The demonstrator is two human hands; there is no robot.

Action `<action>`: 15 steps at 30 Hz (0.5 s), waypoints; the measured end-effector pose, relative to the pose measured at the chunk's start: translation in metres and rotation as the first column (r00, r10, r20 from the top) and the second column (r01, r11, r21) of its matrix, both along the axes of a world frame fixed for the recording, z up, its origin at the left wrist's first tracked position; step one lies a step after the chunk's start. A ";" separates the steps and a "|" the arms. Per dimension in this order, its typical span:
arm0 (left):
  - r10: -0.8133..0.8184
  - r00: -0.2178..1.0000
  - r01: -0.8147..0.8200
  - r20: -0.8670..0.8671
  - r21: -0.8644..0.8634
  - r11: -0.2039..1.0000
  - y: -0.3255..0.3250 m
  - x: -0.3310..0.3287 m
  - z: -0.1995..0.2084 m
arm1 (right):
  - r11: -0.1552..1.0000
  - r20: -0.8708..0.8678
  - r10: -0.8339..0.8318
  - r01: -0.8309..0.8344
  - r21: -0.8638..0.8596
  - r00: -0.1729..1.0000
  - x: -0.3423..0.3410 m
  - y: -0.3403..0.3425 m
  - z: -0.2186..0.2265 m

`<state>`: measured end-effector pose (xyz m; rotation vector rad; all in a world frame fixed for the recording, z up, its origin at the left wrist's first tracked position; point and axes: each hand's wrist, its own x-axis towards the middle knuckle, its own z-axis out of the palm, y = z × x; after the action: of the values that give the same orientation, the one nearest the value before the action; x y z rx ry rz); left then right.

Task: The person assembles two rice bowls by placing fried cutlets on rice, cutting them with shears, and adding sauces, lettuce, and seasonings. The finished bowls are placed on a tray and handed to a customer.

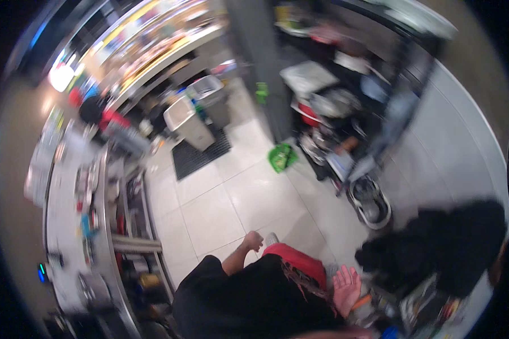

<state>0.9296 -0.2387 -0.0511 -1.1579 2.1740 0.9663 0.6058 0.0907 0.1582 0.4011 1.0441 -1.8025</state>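
Note:
My left hand (pixel 253 241) hangs in front of my black shirt (pixel 254 299), over the tiled floor. Its fingers are loosely curled in, and I see nothing in them. My right hand (pixel 346 288) is held out beside my red legwear (pixel 302 263), palm up, fingers spread and holding nothing. Just past its wrist shows a narrow orange thing (pixel 362 302), nearest to this hand; whether they touch I cannot tell. Right of that hand is a large black, cloth-like shape (pixel 441 248), too dark to make out.
A steel counter (pixel 68 248) with open shelves runs along the left. Ahead, a person (pixel 116 124) bends near two bins (pixel 189 121) on a black mat (pixel 202 152). A green basket (pixel 282 158) stands by a grey pillar (pixel 260 62). Cluttered shelving (pixel 333 107) is at right.

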 end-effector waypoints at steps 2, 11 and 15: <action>0.586 0.810 -0.585 -0.030 0.026 0.810 0.007 0.059 -0.013 | 0.974 -0.097 0.205 -0.213 -0.072 0.974 0.007 -0.057 -0.021; 0.897 -0.439 -0.893 0.042 -0.127 -0.432 0.073 0.277 -0.001 | -0.198 -0.070 0.903 -0.553 0.809 -0.425 0.026 -0.284 -0.211; 0.819 -0.573 -0.815 -0.009 -0.096 -0.571 0.099 0.319 -0.007 | 0.364 0.292 0.731 -0.714 0.598 0.617 0.058 -0.340 -0.242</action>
<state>1.2485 -0.1401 -0.0580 -3.2828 -0.0324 1.2192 0.6636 -0.2488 -0.0838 0.2564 1.5733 -0.5601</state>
